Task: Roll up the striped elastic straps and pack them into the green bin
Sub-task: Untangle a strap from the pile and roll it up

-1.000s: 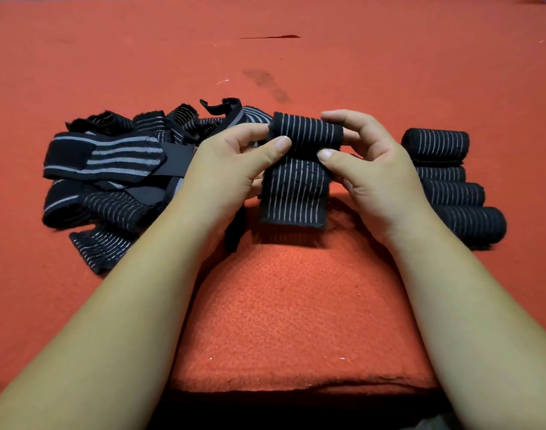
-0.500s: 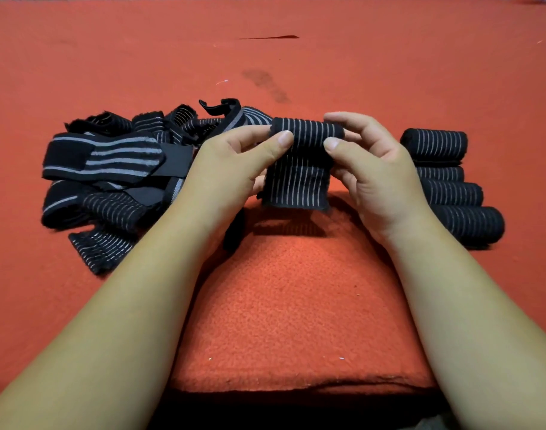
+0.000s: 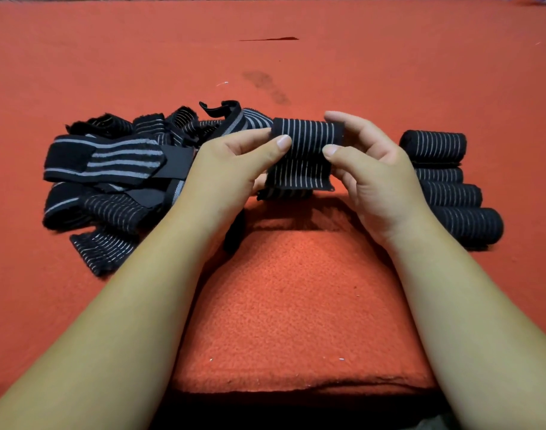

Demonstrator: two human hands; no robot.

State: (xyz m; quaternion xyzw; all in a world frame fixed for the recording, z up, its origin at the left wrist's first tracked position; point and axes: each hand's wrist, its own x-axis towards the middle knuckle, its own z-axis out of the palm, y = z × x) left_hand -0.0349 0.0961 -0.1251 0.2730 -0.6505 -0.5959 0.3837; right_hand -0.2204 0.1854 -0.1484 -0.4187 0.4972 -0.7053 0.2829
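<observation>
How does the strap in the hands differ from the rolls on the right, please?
The held strap is only partly rolled, a flat tail hanging; the four rolls are fully wound. The held strap is gripped by left hand and right hand; the four rolls lie on the red cloth. Both are black with pale stripes.

A half-rolled strap point(image 3: 299, 156), black with thin pale stripes, hangs mid-air, roll uppermost and a short tail drooping, between a loose heap of unrolled straps point(image 3: 110, 156) at left and four finished rolls point(image 3: 451, 193) lying side by side at right
</observation>
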